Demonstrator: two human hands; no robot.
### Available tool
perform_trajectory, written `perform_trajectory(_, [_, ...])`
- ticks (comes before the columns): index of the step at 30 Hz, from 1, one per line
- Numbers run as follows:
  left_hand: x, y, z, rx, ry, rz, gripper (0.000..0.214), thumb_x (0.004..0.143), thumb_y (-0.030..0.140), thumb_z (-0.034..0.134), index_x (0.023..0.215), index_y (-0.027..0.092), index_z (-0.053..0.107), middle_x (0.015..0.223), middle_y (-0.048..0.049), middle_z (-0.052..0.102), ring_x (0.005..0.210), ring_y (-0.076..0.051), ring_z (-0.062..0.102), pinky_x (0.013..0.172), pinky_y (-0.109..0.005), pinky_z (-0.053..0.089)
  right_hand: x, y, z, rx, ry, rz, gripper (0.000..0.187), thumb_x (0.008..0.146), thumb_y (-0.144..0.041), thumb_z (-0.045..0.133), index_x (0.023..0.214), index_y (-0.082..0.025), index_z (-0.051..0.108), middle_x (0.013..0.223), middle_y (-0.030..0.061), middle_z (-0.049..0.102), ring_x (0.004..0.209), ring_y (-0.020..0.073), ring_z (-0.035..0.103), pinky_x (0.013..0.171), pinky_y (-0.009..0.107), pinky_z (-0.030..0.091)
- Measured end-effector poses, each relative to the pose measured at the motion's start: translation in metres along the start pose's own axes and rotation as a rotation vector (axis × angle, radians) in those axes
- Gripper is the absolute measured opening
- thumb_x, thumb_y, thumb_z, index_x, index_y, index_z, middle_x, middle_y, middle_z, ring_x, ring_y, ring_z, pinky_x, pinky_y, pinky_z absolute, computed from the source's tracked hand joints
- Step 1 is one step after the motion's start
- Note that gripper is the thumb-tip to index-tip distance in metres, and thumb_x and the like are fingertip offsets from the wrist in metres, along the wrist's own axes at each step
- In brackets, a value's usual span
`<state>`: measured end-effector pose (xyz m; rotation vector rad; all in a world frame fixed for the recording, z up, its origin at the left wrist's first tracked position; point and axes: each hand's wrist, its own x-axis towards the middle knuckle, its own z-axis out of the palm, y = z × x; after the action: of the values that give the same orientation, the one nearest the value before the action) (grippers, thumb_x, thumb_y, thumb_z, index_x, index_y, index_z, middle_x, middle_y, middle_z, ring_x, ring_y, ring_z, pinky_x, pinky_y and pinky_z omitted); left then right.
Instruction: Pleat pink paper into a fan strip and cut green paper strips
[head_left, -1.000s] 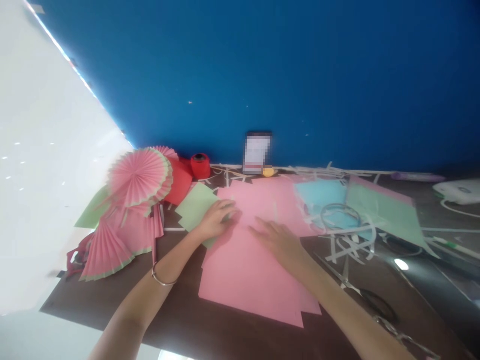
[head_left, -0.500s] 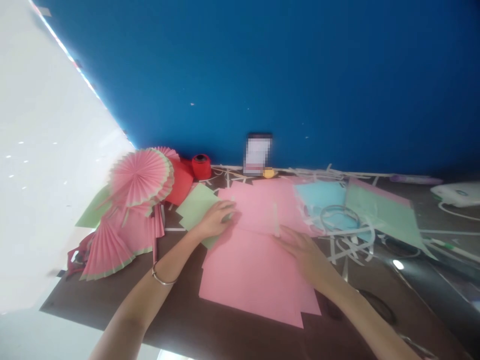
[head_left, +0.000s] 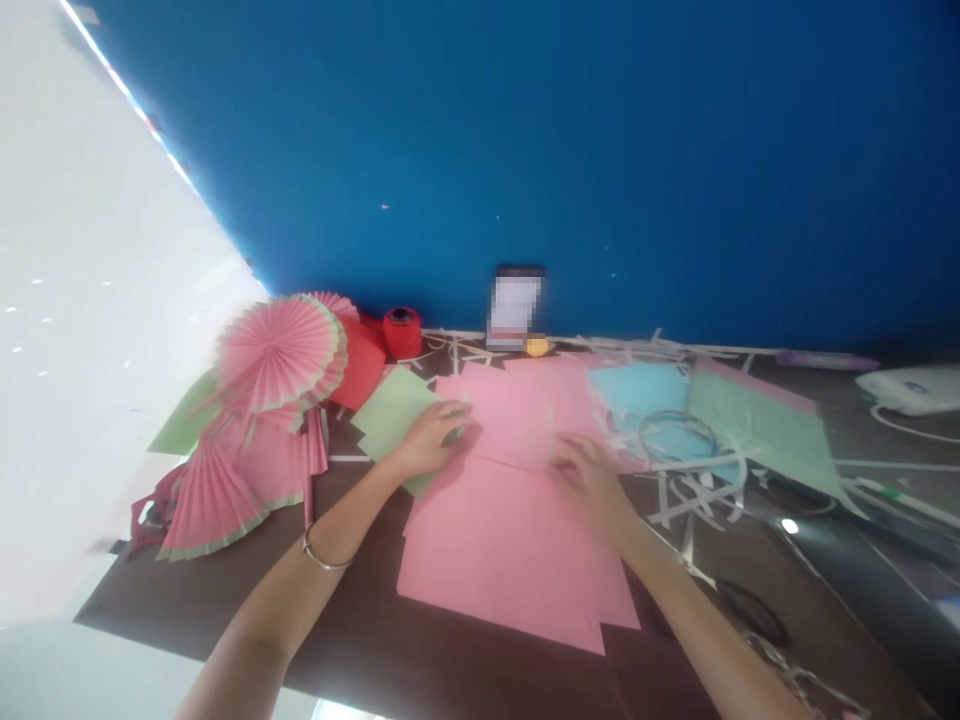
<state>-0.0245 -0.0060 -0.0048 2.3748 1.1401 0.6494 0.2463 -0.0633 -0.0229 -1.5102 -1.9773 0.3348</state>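
Note:
My left hand rests on the left side of the upper pink paper sheet, thumb and forefinger apart, beside green paper. My right hand is over the right part of the pink sheets, its fingertips drawn together at the foot of a faint pale strip. Whatever lies in that pinch is too blurred to tell. A lower pink sheet reaches toward me below both hands. Scissors lie partly under my right forearm.
Pleated pink paper fans with green rims are piled at left. A red tape roll and a phone-like device stand by the blue wall. Blue paper, loose white strips, a green sheet and a white device lie right.
My right hand's fingers, stretched out before, have curled in and drawn together a little higher on the pink paper. More of the scissors shows. My left hand keeps its place.

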Motion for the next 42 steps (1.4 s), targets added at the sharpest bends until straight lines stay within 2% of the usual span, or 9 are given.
perform_trajectory(5, [0.000,0.001,-0.001,0.003,0.013,0.005,0.023,0.084,0.027,0.054,0.104,0.023,0.063,0.125,-0.0071,0.055,0.117,-0.023,0.048,0.101,-0.041,0.037,-0.004,0.000,0.002,-0.007,-0.011,0.010,0.023,0.084,-0.037,0.046,0.069,-0.021,0.052,0.110,0.0116,0.055,0.104,0.0268,0.051,0.088,0.049,0.041])
perform_trajectory(10, [-0.002,0.015,-0.001,0.039,0.045,0.092,0.019,0.086,0.022,0.050,0.096,0.025,0.066,0.118,-0.0044,0.060,0.115,-0.021,0.050,0.103,-0.044,0.031,-0.006,-0.012,-0.003,0.032,0.038,0.023,0.018,0.086,-0.033,0.042,0.081,-0.021,0.053,0.106,0.0120,0.056,0.101,0.0254,0.052,0.087,0.045,0.043])
perform_trajectory(15, [0.000,0.028,0.006,-0.006,-0.005,0.017,0.021,0.083,0.038,0.055,0.088,0.022,0.067,0.090,-0.0036,0.067,0.087,-0.019,0.058,0.085,-0.036,0.040,-0.009,-0.025,-0.010,0.167,-0.037,0.167,0.018,0.087,-0.035,0.041,0.085,-0.020,0.052,0.080,0.0052,0.061,0.076,0.0201,0.059,0.069,0.035,0.048])
perform_trajectory(17, [0.001,0.028,0.008,-0.038,-0.021,-0.019,0.023,0.085,0.039,0.053,0.082,0.021,0.067,0.081,-0.0026,0.066,0.079,-0.017,0.058,0.080,-0.034,0.041,-0.009,-0.028,-0.010,0.210,-0.064,0.200,0.020,0.087,-0.037,0.042,0.088,-0.020,0.053,0.080,0.0046,0.063,0.075,0.0195,0.060,0.068,0.033,0.048])
perform_trajectory(20, [0.003,0.025,0.010,-0.094,-0.008,-0.036,0.024,0.085,0.038,0.052,0.079,0.021,0.067,0.078,-0.0017,0.066,0.074,-0.015,0.058,0.077,-0.031,0.041,-0.008,-0.031,-0.009,0.236,-0.109,0.135,0.021,0.086,-0.038,0.045,0.087,-0.020,0.057,0.083,0.0050,0.063,0.076,0.0187,0.059,0.068,0.032,0.047])
perform_trajectory(23, [0.003,0.023,0.011,-0.094,-0.003,-0.029,0.024,0.085,0.039,0.052,0.078,0.022,0.068,0.077,-0.0016,0.066,0.075,-0.015,0.058,0.077,-0.031,0.041,-0.006,-0.032,-0.008,0.207,-0.125,0.070,0.023,0.086,-0.036,0.046,0.073,-0.021,0.057,0.075,0.0034,0.059,0.069,0.0172,0.056,0.064,0.031,0.046])
perform_trajectory(31, [0.002,0.023,0.008,-0.066,-0.020,-0.023,0.024,0.084,0.037,0.054,0.072,0.023,0.071,0.071,-0.0016,0.064,0.073,-0.016,0.056,0.075,-0.031,0.041,-0.003,-0.032,-0.011,0.209,-0.103,0.062,0.028,0.089,-0.033,0.038,0.068,-0.021,0.052,0.070,0.0021,0.054,0.067,0.0163,0.054,0.063,0.030,0.044])
perform_trajectory(38, [0.004,0.021,0.005,-0.206,-0.004,-0.054,0.025,0.083,0.039,0.055,0.077,0.021,0.071,0.070,-0.0013,0.067,0.066,-0.014,0.056,0.068,-0.028,0.043,-0.005,-0.028,-0.012,0.190,0.051,0.159,0.026,0.082,-0.042,0.050,0.069,-0.021,0.057,0.069,0.0029,0.058,0.063,0.0171,0.055,0.058,0.031,0.045])
perform_trajectory(42, [0.003,0.017,0.000,-0.179,0.032,-0.124,0.025,0.079,0.043,0.059,0.074,0.020,0.069,0.073,-0.0006,0.069,0.069,-0.015,0.057,0.070,-0.029,0.042,-0.007,-0.017,-0.012,0.158,0.061,0.151,0.027,0.082,-0.043,0.049,0.069,-0.021,0.056,0.072,0.0037,0.057,0.065,0.0176,0.056,0.060,0.032,0.047])
